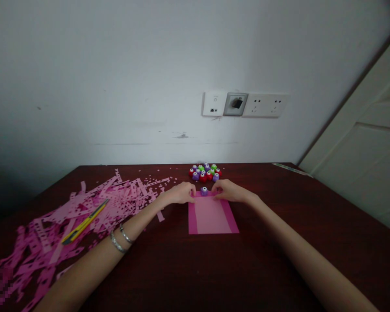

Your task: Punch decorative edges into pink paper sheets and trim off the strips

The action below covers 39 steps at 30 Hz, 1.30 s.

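1. Two bare forearms (94,264) are reaching across the table (195,277), the left one wearing bracelets (117,243).
2. Pink paper (211,214) is lying flat between the hands and nearer the person than their fingers, pale in the middle and darker along the sides; whether it is layered, I'm not able to tell from here.
3. The left hand (181,193) is curling partway, its fingertips touching the paper's far left corner. The right hand (230,190) is bending likewise at the far right corner. Whether either is really pinching, I cannot tell.
4. Between both sets of fingertips, a small purple piece (204,191) is sitting at the paper's far edge. It is looking light and hard, so its sides are offering the surest hold.
5. The paper is looking thin, light and easily creased; opposite edges are seeming the best places for gentle fingertips.
6. Beyond the hands, colourful little pieces (203,177) are clustering. Left of the left hand, pink scraps (65,212) are sprawling, with a yellow cutter (86,222) resting on them.
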Available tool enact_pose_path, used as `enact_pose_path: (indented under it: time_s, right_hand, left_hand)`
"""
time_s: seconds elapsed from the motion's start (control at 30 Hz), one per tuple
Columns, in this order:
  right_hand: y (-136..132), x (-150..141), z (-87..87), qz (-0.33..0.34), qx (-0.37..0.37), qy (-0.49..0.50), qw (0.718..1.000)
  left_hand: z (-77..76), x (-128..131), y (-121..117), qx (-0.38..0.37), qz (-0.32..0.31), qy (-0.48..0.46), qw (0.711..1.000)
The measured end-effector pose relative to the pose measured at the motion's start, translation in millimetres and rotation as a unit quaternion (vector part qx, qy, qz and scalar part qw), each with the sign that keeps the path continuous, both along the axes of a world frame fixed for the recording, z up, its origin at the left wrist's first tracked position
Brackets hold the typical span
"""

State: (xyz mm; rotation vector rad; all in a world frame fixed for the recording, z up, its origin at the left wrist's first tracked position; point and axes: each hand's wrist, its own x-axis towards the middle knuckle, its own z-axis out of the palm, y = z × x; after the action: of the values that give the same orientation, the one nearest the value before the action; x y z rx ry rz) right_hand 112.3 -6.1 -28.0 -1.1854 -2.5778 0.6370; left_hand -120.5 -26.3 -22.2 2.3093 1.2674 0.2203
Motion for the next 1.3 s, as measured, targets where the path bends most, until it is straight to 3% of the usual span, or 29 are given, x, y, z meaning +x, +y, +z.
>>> enact_pose_path:
  time_s: [0.4, 0.73, 1.3]
  right_hand:
    - [-3, -2, 0.6, -0.001, -0.060, 0.002, 0.998]
    - [-1, -1, 0.1, 0.014, -0.062, 0.013, 0.998]
    - [4, 11, 4.4, -0.017, -0.082, 0.006, 0.996]
  left_hand:
    - [-8.7, 0, 5, -0.039, -0.001, -0.043, 0.998]
    - [-12.2, -2, 9, 0.001, -0.015, -0.067, 0.998]
    - [-24.1, 15, 4, 0.024, 0.076, -0.144, 0.986]
